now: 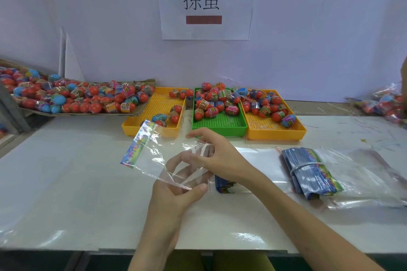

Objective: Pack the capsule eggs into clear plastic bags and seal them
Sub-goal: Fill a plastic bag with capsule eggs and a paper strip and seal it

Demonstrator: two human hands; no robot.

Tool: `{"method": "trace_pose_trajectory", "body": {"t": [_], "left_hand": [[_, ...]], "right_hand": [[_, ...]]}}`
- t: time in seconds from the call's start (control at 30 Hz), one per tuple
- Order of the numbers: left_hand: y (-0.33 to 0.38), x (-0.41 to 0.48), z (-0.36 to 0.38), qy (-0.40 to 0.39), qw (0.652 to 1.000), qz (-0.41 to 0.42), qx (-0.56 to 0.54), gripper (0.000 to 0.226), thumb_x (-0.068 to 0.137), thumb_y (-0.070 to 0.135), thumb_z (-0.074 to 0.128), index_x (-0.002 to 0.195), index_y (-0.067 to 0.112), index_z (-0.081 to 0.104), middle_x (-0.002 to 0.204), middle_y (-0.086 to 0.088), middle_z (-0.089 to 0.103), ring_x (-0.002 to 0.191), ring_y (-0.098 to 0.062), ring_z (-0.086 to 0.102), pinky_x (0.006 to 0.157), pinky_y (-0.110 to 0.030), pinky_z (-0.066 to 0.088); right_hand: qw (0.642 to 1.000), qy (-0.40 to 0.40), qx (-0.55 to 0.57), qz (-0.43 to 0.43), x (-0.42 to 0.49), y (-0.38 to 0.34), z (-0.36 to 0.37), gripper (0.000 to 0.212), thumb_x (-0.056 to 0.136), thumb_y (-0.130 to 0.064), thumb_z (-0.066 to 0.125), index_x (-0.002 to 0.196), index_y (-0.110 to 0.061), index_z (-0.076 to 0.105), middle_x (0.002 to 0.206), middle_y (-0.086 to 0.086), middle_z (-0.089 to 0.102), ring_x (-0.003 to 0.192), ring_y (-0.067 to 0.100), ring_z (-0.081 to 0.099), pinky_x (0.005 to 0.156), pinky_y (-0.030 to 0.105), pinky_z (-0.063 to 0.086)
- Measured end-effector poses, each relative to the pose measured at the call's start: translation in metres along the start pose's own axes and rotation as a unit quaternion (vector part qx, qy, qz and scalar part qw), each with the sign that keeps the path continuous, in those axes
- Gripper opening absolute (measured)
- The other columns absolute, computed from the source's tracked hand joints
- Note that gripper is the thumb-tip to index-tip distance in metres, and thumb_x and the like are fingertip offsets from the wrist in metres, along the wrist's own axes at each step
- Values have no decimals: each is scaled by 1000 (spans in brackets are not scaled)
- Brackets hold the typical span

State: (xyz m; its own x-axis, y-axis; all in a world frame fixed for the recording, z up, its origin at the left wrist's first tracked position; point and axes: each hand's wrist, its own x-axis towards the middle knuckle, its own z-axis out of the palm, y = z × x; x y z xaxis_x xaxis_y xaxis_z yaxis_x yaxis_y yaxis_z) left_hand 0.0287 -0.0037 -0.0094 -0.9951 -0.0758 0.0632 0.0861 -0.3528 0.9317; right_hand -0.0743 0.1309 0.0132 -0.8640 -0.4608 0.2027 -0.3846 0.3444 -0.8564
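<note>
Both bare forearms reach forward from the lower edge of the view and meet near the middle. The left hand (176, 185) lies lower, palm turned up, with the fingers spread and lightly curled and the thumb pressing toward them in a pinch. The right hand (217, 156) sits just above and beyond it, back facing up, wrist bent inward, with the thumb and curled fingers closing together. The two hands nearly touch.
</note>
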Motion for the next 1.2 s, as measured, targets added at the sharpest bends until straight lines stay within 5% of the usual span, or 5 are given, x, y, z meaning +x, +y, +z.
{"method": "trace_pose_trajectory", "body": {"t": [0.2,0.4,0.73,0.9,1.2], "left_hand": [[1,0,1,11,999,4,35,66,72,-6,80,121,36,66,121,-5,74,105,-31,73,96,-38,57],[2,-1,6,79,991,30,103,49,88,3,72,127,29,59,104,0,77,89,-22,76,91,-41,57],[-8,-2,11,193,962,56,184,38,93,11,69,108,43,57,74,9,69,65,-13,72,60,-19,52],[-8,0,12,218,959,58,171,43,95,7,65,124,37,52,80,-1,68,61,-14,72,60,-23,61],[-8,-1,10,228,959,57,157,36,98,12,62,112,40,45,69,-4,67,57,-17,72,59,-23,49]], "right_hand": [[989,98,-86,-75,-1,1,5,53,81,-64,65,128,-44,50,99,-18,54,76,12,54,64,25,50],[962,196,-112,-156,0,3,1,36,91,-29,72,123,-27,54,91,-11,50,71,14,51,58,18,43],[934,230,-192,-194,-5,-1,10,34,82,-17,77,103,-18,50,95,-16,39,77,1,42,60,15,40],[928,194,-201,-248,-8,-5,12,24,83,-11,74,96,-12,53,92,-13,40,69,6,39,54,29,43],[957,152,-150,-195,-4,-3,3,24,86,-20,74,98,-24,53,89,-12,48,66,10,44,58,17,37]]}}
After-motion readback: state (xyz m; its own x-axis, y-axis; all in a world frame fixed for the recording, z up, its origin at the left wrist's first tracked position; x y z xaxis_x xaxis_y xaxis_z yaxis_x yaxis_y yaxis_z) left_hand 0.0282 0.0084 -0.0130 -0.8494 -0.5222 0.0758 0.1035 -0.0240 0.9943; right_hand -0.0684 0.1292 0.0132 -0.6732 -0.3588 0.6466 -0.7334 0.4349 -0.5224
